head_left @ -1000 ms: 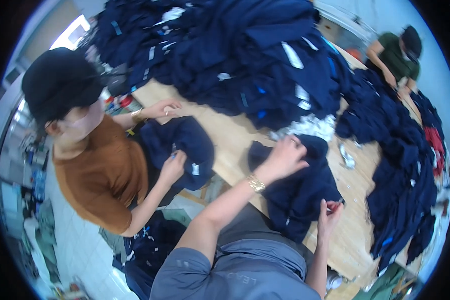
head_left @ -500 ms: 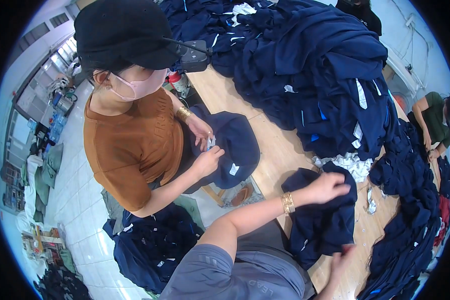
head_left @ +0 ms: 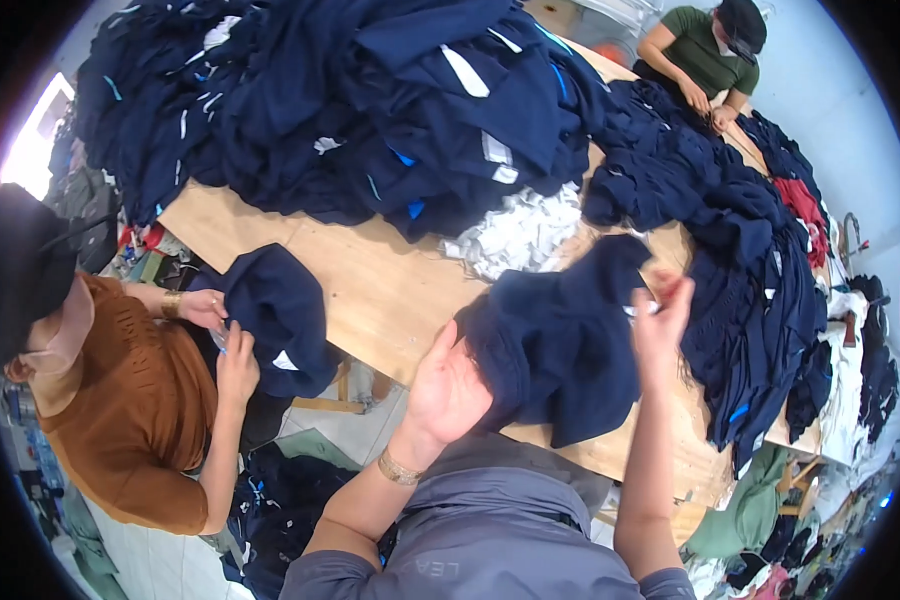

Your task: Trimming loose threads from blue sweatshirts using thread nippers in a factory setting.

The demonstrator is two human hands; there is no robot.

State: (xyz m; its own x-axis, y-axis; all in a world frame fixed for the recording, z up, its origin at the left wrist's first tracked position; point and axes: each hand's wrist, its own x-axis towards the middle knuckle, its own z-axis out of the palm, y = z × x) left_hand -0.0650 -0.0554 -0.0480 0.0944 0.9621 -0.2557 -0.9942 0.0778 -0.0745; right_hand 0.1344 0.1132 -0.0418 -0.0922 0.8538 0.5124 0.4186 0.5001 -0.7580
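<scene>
A dark navy garment lies bunched over the table edge in front of me. My left hand is at its left edge, palm turned up and thumb stretched out; the cloth hides most of its fingers. To the right of the garment, my right hand is raised with fingers curled together. Motion blurs it; a reddish patch shows at the fingertips, but what they hold is unclear. A small white piece shows beside those fingers, against the garment's right edge.
Beyond lies a large heap of navy garments, with a pile of white scraps before it. More garments cover the table's right side. At left, a person in brown handles a navy garment; a person in green works far right.
The view has swung to the right. My left hand has moved from above the garment to its left edge, palm up. My right hand has risen from the near edge to the garment's far right.
</scene>
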